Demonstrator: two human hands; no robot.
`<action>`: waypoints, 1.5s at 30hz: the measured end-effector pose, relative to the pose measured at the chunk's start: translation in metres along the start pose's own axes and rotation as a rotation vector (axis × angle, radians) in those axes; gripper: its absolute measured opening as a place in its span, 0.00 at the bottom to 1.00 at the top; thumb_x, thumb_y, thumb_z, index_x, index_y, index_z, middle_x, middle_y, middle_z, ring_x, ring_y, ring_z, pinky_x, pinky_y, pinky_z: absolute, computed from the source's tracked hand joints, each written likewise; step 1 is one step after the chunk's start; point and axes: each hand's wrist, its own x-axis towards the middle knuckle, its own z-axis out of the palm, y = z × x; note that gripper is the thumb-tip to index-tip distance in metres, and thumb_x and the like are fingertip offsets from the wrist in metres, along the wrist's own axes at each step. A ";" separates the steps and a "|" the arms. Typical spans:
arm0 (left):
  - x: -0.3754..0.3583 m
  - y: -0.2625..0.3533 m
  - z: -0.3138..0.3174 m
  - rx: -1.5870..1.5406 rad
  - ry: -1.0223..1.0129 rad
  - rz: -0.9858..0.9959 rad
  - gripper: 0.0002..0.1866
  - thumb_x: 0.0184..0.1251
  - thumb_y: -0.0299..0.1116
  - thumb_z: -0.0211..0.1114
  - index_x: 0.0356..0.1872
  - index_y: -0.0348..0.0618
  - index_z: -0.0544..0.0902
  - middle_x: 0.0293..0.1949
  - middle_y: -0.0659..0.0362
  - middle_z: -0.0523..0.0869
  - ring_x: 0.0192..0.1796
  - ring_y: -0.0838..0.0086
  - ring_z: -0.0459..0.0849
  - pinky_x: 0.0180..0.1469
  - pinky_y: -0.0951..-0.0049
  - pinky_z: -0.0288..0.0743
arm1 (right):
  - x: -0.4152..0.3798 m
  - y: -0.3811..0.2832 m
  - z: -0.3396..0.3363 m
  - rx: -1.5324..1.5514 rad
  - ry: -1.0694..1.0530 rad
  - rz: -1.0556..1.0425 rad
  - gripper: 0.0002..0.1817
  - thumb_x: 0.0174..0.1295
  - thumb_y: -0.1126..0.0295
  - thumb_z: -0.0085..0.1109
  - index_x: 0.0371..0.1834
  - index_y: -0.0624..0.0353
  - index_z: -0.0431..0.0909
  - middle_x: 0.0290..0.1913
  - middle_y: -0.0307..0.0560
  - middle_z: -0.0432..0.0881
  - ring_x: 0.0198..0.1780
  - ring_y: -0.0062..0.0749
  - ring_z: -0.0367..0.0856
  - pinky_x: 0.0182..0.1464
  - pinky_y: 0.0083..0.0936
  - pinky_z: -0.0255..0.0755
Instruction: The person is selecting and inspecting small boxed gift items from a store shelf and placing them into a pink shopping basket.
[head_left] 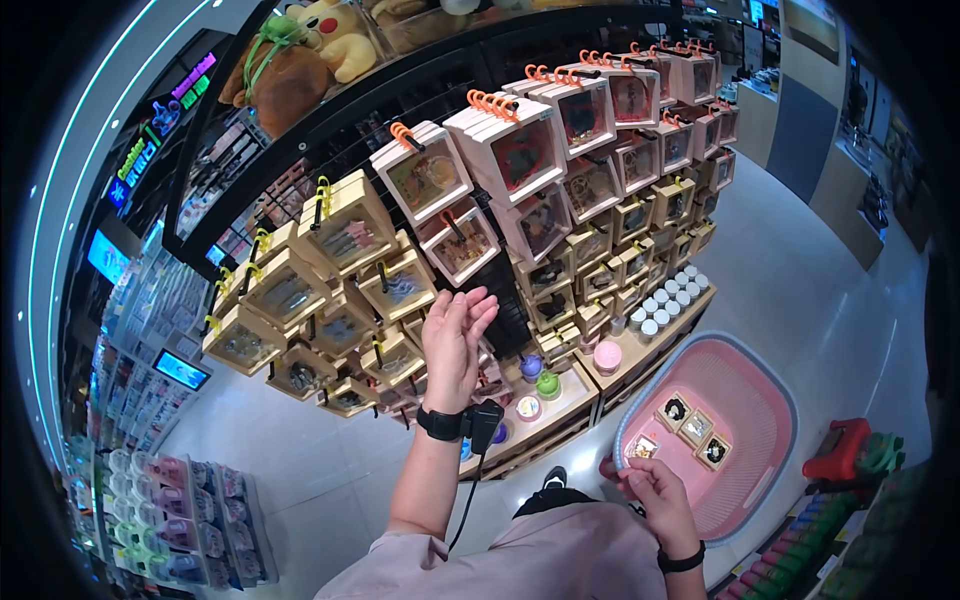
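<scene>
My left hand (459, 325) is raised in front of the display rack, fingers loosely curled and apart, with nothing in it. Just above it hangs a small boxed item (458, 243) in a pale frame on a hook. Wooden-framed boxes (397, 284) hang in rows to its left. Low on the right, my right hand (650, 487) has its fingers wrapped at the near-left rim of a pink basket (787, 440) with a grey-blue edge. Several small framed boxes (696, 427) lie inside the basket.
White-lidded jars (649, 327), a pink jar (607, 356) and a green container (547, 384) stand on the rack's low shelf. Plush toys (345, 42) sit on top. Stacked cups (170, 500) are at lower left, a red item (838, 450) at right.
</scene>
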 end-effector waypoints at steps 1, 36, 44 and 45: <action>-0.005 0.000 0.000 0.000 0.015 0.008 0.25 0.83 0.31 0.56 0.71 0.27 0.61 0.52 0.44 0.84 0.51 0.64 0.89 0.55 0.70 0.88 | 0.001 0.001 -0.003 0.005 0.005 0.013 0.17 0.77 0.70 0.58 0.63 0.67 0.75 0.50 0.47 0.87 0.49 0.26 0.86 0.54 0.23 0.79; -0.195 -0.072 -0.152 1.198 0.025 -0.713 0.17 0.82 0.30 0.59 0.64 0.31 0.73 0.49 0.53 0.86 0.49 0.72 0.87 0.58 0.71 0.81 | 0.273 0.386 -0.209 -0.089 0.753 0.566 0.26 0.58 0.53 0.77 0.46 0.64 0.82 0.35 0.41 0.84 0.29 0.24 0.78 0.28 0.23 0.70; -0.179 -0.086 -0.142 1.202 -0.046 -0.728 0.18 0.81 0.27 0.60 0.64 0.28 0.74 0.52 0.51 0.86 0.55 0.70 0.85 0.62 0.70 0.78 | 0.305 0.346 -0.176 0.427 0.494 0.571 0.23 0.67 0.48 0.68 0.42 0.59 0.86 0.34 0.40 0.87 0.31 0.27 0.84 0.37 0.26 0.75; -0.178 -0.087 -0.139 1.203 -0.051 -0.724 0.18 0.81 0.28 0.60 0.64 0.28 0.74 0.52 0.51 0.86 0.55 0.70 0.85 0.62 0.70 0.78 | 0.304 0.341 -0.173 0.385 0.516 0.617 0.23 0.67 0.47 0.67 0.41 0.59 0.85 0.32 0.40 0.86 0.30 0.28 0.84 0.38 0.27 0.76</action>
